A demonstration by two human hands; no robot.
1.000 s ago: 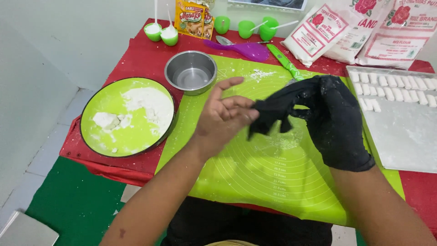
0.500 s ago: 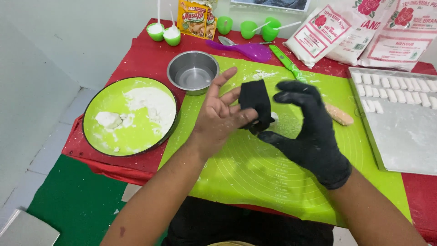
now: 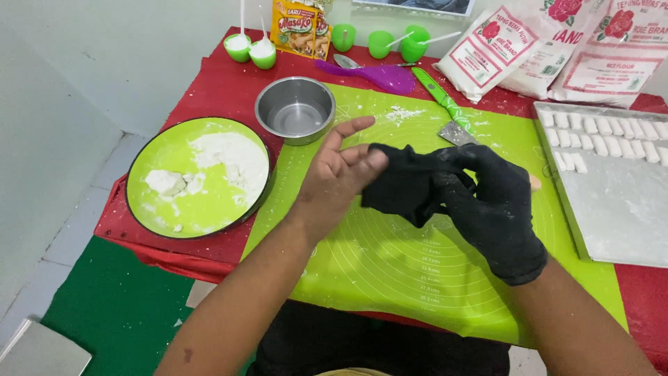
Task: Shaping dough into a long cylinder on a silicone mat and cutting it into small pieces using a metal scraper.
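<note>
My right hand [image 3: 494,202] wears a black glove and pinches a second, loose black glove [image 3: 400,184] over the green silicone mat [image 3: 390,271]. My bare left hand [image 3: 337,174] is spread, its fingertips touching the loose glove's opening. Both hands hover above the middle of the mat. A rolling pin's end [image 3: 534,182] peeks out behind my right hand.
A green plate [image 3: 160,209] with flour and dough bits lies left. A steel bowl [image 3: 295,109], a green-handled scraper [image 3: 445,108] and a purple spatula [image 3: 383,75] sit behind. A tray [image 3: 612,209] with white dough pieces is at right. Flour bags [image 3: 550,49] and small green cups [image 3: 250,49] line the back.
The loose glove has been turned and drawn lower and rightward by my right hand. My left hand's fingers have moved from beside the glove to its opening.
</note>
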